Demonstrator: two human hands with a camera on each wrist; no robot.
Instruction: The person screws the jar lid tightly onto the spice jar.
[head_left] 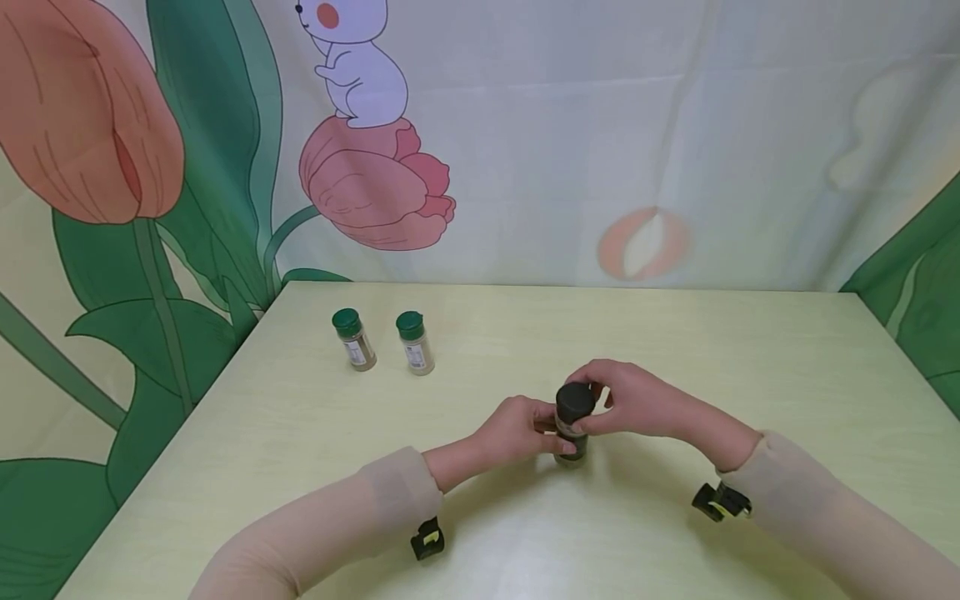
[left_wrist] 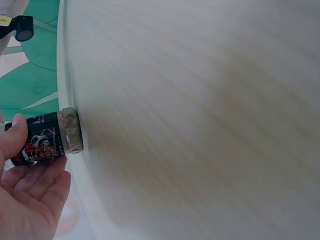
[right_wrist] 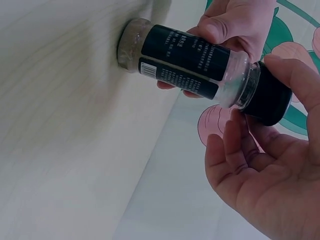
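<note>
A clear spice jar (right_wrist: 185, 62) with a black label and brownish powder at its bottom stands on the table, its base against the tabletop. Round its body, my left hand (head_left: 513, 432) holds the jar between thumb and fingers. My right hand (head_left: 637, 400) pinches the black cap (right_wrist: 267, 95) at the top, thumb on one side and fingertips on the other. The cap sits on the jar's neck. In the left wrist view, the left thumb and fingers (left_wrist: 50, 185) lie about the label, and the cap is out of frame.
Two spice jars with green caps, one on the left (head_left: 356, 342) and one beside it (head_left: 416, 343), stand toward the back left of the pale wooden table (head_left: 712, 350). Behind the table hangs a cloth (head_left: 540, 167) printed with tulips and a white animal.
</note>
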